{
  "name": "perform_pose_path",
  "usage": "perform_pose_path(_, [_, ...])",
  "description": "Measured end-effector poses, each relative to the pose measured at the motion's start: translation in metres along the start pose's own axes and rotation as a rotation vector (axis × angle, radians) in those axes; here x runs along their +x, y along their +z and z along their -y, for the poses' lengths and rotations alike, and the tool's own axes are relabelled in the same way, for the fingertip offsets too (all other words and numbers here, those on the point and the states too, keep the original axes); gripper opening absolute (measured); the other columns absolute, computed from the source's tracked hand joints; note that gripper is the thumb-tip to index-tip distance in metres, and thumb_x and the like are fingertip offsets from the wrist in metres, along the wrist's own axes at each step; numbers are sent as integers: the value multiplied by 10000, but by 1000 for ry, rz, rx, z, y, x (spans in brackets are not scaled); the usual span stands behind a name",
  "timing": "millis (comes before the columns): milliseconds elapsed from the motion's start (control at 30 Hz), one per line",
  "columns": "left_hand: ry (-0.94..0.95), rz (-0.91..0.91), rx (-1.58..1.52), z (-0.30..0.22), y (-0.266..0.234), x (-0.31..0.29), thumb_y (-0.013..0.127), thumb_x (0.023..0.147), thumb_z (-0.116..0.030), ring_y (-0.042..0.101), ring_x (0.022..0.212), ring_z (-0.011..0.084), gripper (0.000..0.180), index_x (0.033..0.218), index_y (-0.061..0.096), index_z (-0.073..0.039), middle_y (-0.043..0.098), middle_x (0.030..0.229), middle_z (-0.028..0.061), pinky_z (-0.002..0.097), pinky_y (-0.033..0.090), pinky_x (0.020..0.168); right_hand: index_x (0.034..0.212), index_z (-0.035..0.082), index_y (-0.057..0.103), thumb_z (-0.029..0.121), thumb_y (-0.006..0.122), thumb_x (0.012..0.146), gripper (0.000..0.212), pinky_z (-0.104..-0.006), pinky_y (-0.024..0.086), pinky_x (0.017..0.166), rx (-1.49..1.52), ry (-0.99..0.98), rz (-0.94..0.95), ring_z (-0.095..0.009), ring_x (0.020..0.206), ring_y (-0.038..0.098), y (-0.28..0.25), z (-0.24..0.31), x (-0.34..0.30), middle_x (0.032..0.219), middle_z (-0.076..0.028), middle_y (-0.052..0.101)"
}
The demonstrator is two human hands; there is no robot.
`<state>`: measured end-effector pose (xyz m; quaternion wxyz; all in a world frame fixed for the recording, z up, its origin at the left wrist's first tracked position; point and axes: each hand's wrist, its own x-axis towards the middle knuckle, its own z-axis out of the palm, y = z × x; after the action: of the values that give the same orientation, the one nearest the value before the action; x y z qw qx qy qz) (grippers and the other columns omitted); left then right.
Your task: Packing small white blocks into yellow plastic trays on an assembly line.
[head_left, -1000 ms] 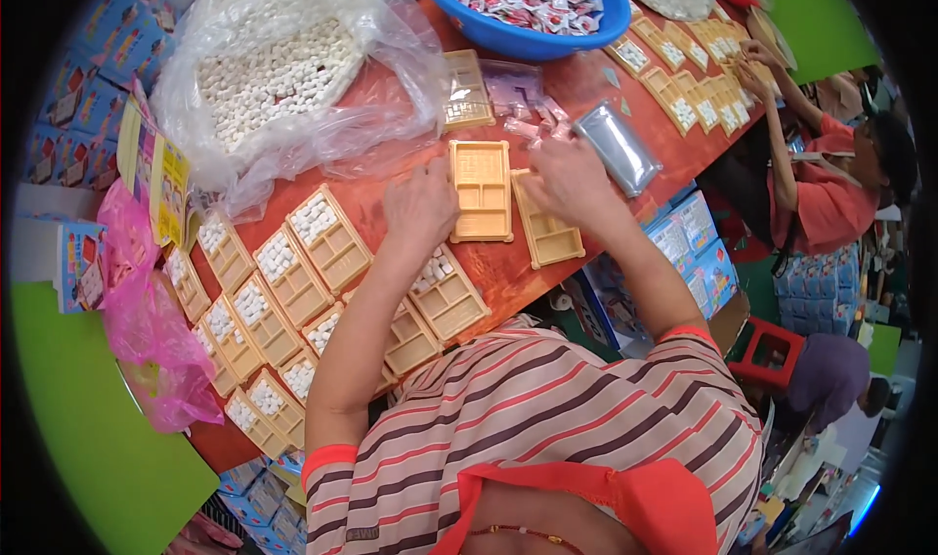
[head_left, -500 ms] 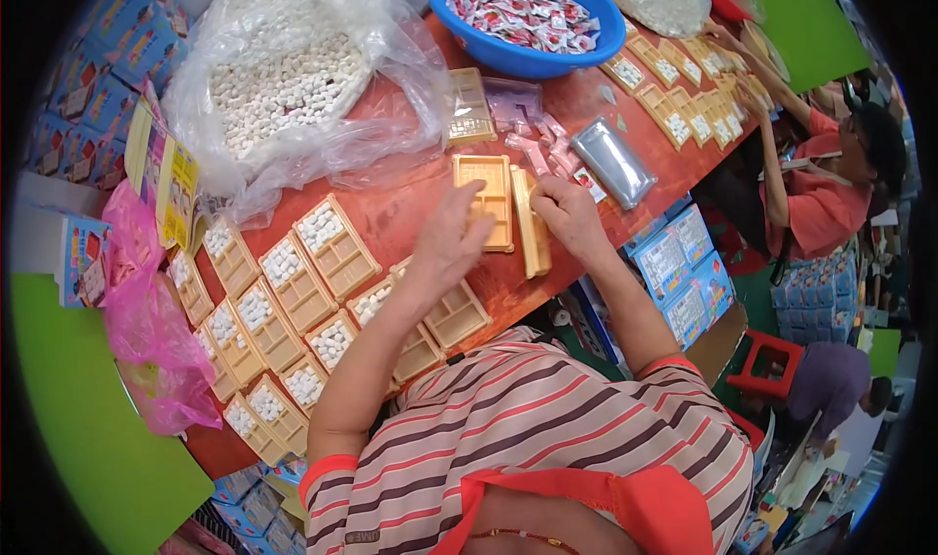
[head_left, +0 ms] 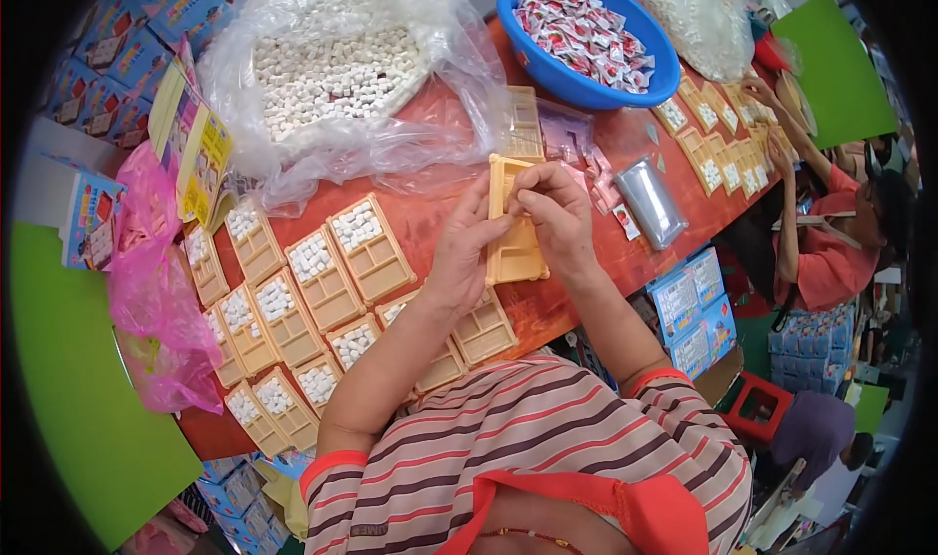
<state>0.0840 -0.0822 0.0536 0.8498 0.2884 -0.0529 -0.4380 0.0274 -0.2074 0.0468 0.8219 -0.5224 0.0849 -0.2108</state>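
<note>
Best to steady the beige compartment tray (head_left: 518, 265), tilted at the frame's centre, with the left hand (head_left: 463, 250) grasping its left side, while the right hand (head_left: 564, 221), fingers bunched, grip impossible to tell, presses lightly.

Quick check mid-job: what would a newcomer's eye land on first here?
Probably the round blue plastic basin heaped with small red-and-white wrapped packets, on the far side of the red table, right of centre. Left of it, a large clear plastic bag holding many small white cubes stands out too. Then, at the centre, the left hand grips a tan rectangular compartmented plastic tray, with the right hand close against it.
</note>
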Motion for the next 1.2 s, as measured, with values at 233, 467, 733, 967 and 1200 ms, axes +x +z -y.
perform_pose_path(233, [-88, 93, -181, -4, -9, -2, 575, 832, 0, 467, 1224, 158, 695, 1462, 307, -124, 481, 1321, 38, 323, 380, 1046, 940, 25, 533, 27, 542, 864, 76, -274, 473, 719, 344, 58, 46, -149, 734, 566, 6, 6, 11, 866, -75, 558])
perform_pose_path(467, [-63, 95, -96, -2, -8, -4, 630, 851, -90, 436, 1244, 157, 736, 1487, 266, -165, 458, 1339, 18, 314, 342, 1065, 925, 17, 522, 50, 546, 863, 74, -269, 456, 684, 400, 90, 96, -165, 726, 538, 12, 9, 10, 866, -88, 526])
perform_pose_path(733, [4, 87, 107, -6, -6, -6, 621, 837, -83, 429, 1241, 148, 730, 1481, 286, -159, 421, 1385, 20, 305, 336, 1059, 915, 24, 548, 64, 562, 863, 67, -248, 455, 698, 322, 111, 86, -120, 741, 545, 8, 13, 3, 851, -52, 559])
perform_pose_path(967, [196, 73, 630, -6, -16, -9, 613, 800, -65, 283, 1370, 206, 737, 1471, 314, -120, 269, 1490, 99, 331, 275, 1098, 882, 5, 584, 81, 567, 864, 80, -216, 438, 685, -325, 94, 168, -55, 756, 534, 6, 18, -11, 827, 7, 574])
perform_pose_path(1200, [314, 53, 635, -6, -13, -24, 588, 828, -144, 296, 1361, 236, 604, 1400, 409, -70, 320, 1456, 102, 338, 250, 1108, 842, 9, 593, 137, 556, 879, 138, -210, 415, 651, -248, 131, 205, -56, 720, 516, 5, 16, -14, 779, 10, 557])
